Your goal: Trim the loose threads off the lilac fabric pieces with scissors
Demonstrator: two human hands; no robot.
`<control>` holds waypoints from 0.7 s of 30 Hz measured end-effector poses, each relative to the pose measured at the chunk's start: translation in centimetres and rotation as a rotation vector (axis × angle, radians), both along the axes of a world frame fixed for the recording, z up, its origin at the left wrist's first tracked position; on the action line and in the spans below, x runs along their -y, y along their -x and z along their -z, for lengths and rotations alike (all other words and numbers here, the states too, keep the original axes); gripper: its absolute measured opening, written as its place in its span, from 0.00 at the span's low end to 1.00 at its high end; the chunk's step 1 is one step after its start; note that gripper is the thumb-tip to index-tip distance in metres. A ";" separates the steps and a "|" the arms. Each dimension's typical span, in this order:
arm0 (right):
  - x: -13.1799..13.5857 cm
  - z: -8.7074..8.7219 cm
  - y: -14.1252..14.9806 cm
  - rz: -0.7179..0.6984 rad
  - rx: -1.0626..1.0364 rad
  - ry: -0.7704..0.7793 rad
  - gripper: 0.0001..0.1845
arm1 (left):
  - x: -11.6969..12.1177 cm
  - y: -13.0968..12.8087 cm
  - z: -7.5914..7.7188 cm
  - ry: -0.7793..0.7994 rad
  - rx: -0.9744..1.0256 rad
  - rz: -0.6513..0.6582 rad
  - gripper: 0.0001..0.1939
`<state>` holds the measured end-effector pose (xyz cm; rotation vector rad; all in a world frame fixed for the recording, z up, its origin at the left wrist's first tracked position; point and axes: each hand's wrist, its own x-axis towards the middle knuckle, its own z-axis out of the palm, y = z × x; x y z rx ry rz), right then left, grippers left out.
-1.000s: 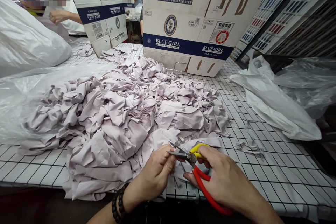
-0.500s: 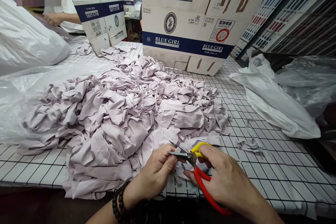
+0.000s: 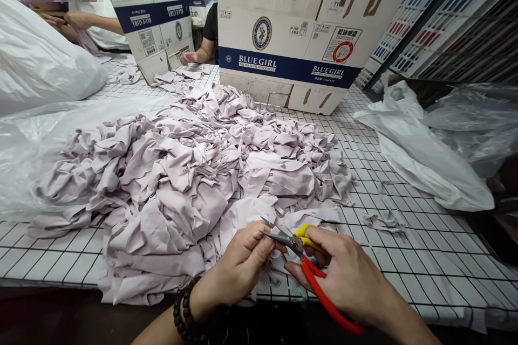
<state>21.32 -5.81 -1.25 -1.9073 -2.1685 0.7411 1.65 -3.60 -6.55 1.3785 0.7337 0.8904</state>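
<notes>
My right hand (image 3: 350,272) is closed round a pair of scissors (image 3: 329,302) with one red and one yellow handle. The slightly parted blades point left, their tips by the fingers of my left hand (image 3: 243,264). With thumb and forefinger, my left hand pinches a pale lilac fabric piece (image 3: 291,221); the pinched part is mostly hidden behind the fingers and blades. A dark beaded bracelet circles my left wrist. Beyond both hands spreads a large heap of crumpled lilac fabric pieces (image 3: 174,172), some hanging over the table's near edge.
Two beer cartons (image 3: 259,27) (image 3: 162,27) stand behind the heap on the grid-patterned table (image 3: 429,259). White plastic bags (image 3: 421,145) lie right, and a full one (image 3: 44,54) left. Small scraps (image 3: 386,223) lie right of my hand. Co-workers' hands (image 3: 196,56) show at the back.
A co-worker's arm and hand have come into view between the cartons. The other co-worker's hands have shifted. My hands and the scissors stay nearly in place, with the scissors tilted very slightly.
</notes>
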 end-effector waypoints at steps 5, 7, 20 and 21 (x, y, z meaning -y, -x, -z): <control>0.0 0.1 -0.1 -0.014 0.006 -0.023 0.21 | -0.2 -0.1 0.0 -0.094 0.000 0.016 0.19; 0.0 0.2 -0.1 -0.011 -0.004 -0.040 0.21 | -0.2 -0.1 0.1 -0.078 0.008 0.022 0.19; -0.1 1.5 -0.8 -0.129 0.014 -0.424 0.17 | -0.2 0.3 0.3 -0.017 -0.009 0.058 0.22; -0.1 1.5 -0.8 -0.130 0.023 -0.424 0.16 | -0.2 0.4 0.3 -0.025 -0.015 0.059 0.22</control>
